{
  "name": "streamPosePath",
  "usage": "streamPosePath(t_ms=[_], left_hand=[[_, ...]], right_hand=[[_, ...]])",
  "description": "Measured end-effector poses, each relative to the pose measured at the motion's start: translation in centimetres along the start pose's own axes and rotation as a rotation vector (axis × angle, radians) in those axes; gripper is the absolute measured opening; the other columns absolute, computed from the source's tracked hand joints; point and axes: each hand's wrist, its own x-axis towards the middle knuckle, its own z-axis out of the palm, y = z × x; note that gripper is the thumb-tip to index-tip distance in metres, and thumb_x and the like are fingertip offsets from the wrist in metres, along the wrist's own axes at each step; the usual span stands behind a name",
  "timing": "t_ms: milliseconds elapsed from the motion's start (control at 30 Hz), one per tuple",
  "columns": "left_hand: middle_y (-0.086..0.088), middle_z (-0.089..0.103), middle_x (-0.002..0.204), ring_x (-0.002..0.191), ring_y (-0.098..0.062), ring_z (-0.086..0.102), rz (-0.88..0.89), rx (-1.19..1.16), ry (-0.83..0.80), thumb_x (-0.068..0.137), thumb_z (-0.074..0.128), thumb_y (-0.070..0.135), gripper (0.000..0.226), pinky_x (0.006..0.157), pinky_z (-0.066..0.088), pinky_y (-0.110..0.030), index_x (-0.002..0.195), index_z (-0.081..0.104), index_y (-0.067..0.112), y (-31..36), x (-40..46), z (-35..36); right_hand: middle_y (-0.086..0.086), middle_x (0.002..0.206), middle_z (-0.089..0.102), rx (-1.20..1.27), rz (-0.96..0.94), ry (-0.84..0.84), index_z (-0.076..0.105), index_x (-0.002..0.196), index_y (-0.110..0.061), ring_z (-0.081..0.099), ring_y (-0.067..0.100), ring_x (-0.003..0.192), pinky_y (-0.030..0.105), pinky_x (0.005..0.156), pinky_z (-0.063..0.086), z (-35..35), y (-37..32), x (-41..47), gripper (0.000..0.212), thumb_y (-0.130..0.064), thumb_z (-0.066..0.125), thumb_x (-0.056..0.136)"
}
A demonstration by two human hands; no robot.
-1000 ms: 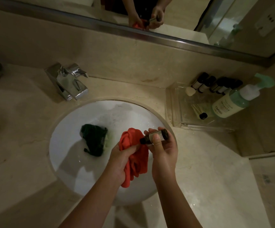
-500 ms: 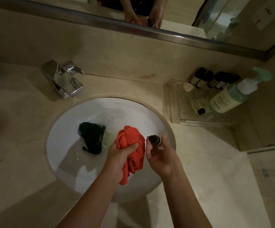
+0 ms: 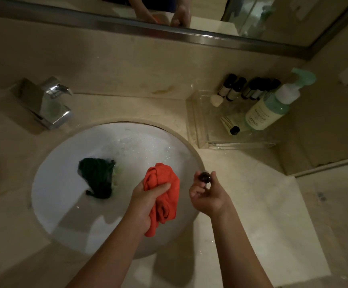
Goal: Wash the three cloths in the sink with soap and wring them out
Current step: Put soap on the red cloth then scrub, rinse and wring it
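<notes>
My left hand grips a bunched orange cloth over the right part of the round white sink. My right hand holds a small dark soap bottle upright by its body, just right of the cloth, above the sink's right rim. A dark green cloth lies crumpled in the basin to the left, with a pale green cloth peeking out along its right side. Foam dots the basin's far wall.
A chrome faucet stands at the back left of the beige stone counter. A clear tray at the back right holds several small dark bottles, a tube and a green pump bottle. A mirror runs along the back wall.
My right hand turned the small bottle from tipped over the orange cloth to upright and drew it away to the right. The left hand kept its grip on the cloth.
</notes>
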Motion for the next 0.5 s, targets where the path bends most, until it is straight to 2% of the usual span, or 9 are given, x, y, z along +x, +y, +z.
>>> streamPosePath(t_ms=[100, 167, 233, 333, 500], left_hand=[[-0.012, 0.072, 0.075, 0.058, -0.018, 0.069, -0.018, 0.012, 0.005, 0.080, 0.067, -0.007, 0.025, 0.049, 0.051, -0.022, 0.103, 0.067, 0.003, -0.4, 0.1, 0.4], [-0.016, 0.069, 0.078, 0.055, -0.018, 0.066, -0.027, 0.005, 0.000, 0.081, 0.067, -0.007, 0.023, 0.047, 0.051, -0.021, 0.102, 0.066, 0.003, -0.7, 0.1, 0.5], [-0.018, 0.071, 0.086, 0.062, -0.020, 0.068, -0.031, -0.013, -0.003, 0.080, 0.070, -0.001, 0.023, 0.051, 0.052, -0.023, 0.103, 0.067, 0.003, -0.9, 0.2, 0.5], [-0.015, 0.074, 0.097, 0.082, -0.023, 0.072, -0.035, -0.076, -0.011, 0.079, 0.073, 0.012, 0.028, 0.061, 0.056, -0.026, 0.107, 0.069, 0.008, -1.1, 0.2, 0.7], [-0.014, 0.075, 0.096, 0.085, -0.024, 0.072, -0.042, -0.112, 0.005, 0.075, 0.073, 0.017, 0.032, 0.069, 0.055, -0.029, 0.106, 0.070, 0.010, -0.7, 0.1, 1.0]], right_hand=[[0.012, 0.061, 0.065, 0.192, 0.006, -0.017, 0.059, 0.076, 0.002, 0.043, 0.009, 0.040, 0.013, 0.032, 0.030, -0.3, -1.9, 0.3, 0.046, -0.041, 0.059, 0.091], [0.015, 0.060, 0.064, 0.299, 0.019, -0.046, 0.059, 0.081, 0.004, 0.046, 0.013, 0.036, 0.014, 0.031, 0.032, -0.5, -2.9, 0.3, 0.042, -0.037, 0.062, 0.091], [0.018, 0.058, 0.063, 0.388, 0.037, -0.076, 0.059, 0.083, 0.005, 0.046, 0.018, 0.029, 0.016, 0.029, 0.035, -0.7, -3.7, 0.3, 0.037, -0.031, 0.064, 0.090], [0.020, 0.059, 0.063, 0.503, 0.062, -0.101, 0.061, 0.084, 0.007, 0.049, 0.019, 0.033, 0.019, 0.030, 0.039, -0.9, -4.6, 0.6, 0.031, -0.023, 0.068, 0.088], [0.024, 0.057, 0.062, 0.553, 0.048, -0.086, 0.060, 0.082, 0.008, 0.051, 0.022, 0.032, 0.022, 0.029, 0.041, -0.2, -5.1, 0.6, 0.030, -0.020, 0.070, 0.085]])
